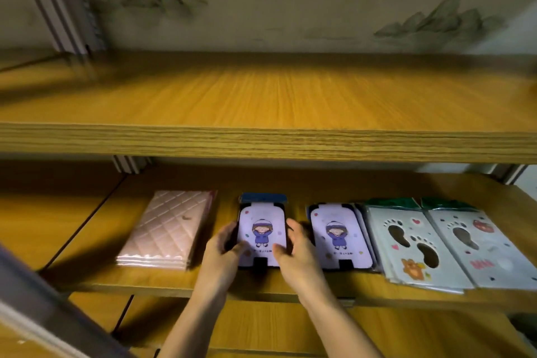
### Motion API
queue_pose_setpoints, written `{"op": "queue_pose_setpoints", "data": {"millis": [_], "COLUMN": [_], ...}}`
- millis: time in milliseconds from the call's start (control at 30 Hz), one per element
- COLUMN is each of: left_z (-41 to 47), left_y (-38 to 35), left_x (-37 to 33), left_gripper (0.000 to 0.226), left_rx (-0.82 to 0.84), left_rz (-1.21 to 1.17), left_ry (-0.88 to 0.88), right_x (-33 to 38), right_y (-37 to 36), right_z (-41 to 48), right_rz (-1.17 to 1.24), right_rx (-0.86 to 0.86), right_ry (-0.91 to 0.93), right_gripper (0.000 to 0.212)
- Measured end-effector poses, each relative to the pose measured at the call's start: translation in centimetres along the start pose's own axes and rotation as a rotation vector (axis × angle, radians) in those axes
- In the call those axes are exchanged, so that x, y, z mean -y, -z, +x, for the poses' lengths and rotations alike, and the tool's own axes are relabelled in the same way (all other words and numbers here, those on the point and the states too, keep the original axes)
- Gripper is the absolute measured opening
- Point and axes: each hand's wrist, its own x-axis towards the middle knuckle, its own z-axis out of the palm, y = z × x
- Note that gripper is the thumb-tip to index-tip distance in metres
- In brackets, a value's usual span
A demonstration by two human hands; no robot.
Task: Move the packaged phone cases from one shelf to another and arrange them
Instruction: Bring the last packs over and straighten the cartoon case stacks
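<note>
Wooden shelving (261,96) is filling my feed. On its lower shelf (319,186) the left hand (223,244) and right hand (293,247) are gripping the cartoon-girl case stack (261,229) by its sides, I judge to lift it whole; quilted pink cases (165,229) are lying left of it.

The bare left forearm (191,320) and right forearm (340,320) reach up across the front edge of the lower wooden shelf (162,285), near its middle. The left hand (222,250) and right hand (299,253) face each other, palms inward. Their fingers curl round the long sides of a lilac packaged phone case printed with a cartoon girl (261,229), and both thumbs lie on its front.
</note>
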Motion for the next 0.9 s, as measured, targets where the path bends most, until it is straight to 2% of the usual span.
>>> {"op": "queue_pose_setpoints", "data": {"millis": [267, 567, 700, 800, 900], "left_z": [1.5, 2.5, 1.5, 0.0, -1.1], "left_y": [0.7, 1.2, 0.6, -0.9, -4.1], "left_x": [1.0, 1.4, 0.0, -1.4, -1.8], "left_gripper": [0.062, 0.054, 0.058, 0.053, 0.051], "left_rx": [0.093, 0.127, 0.074, 0.054, 0.209], "left_rz": [0.062, 0.112, 0.209, 0.215, 0.211], "left_ry": [0.019, -0.009, -0.122, -0.271, -0.271], "right_x": [-0.4, 0.1, 0.7, 0.0, -1.0], "right_y": [-1.2, -2.1, 0.1, 3.9, 7.9], "right_z": [0.0, 0.0, -0.5, -0.6, -0.7], "right_rz": [-0.092, -0.228, -0.261, -0.311, -0.368], "right_rx": [-0.034, -0.046, 0.006, -0.119, -0.271], "right_ry": [0.009, 0.038, 0.046, 0.083, 0.072], "right_gripper": [0.061, 0.062, 0.059, 0.053, 0.049]}}
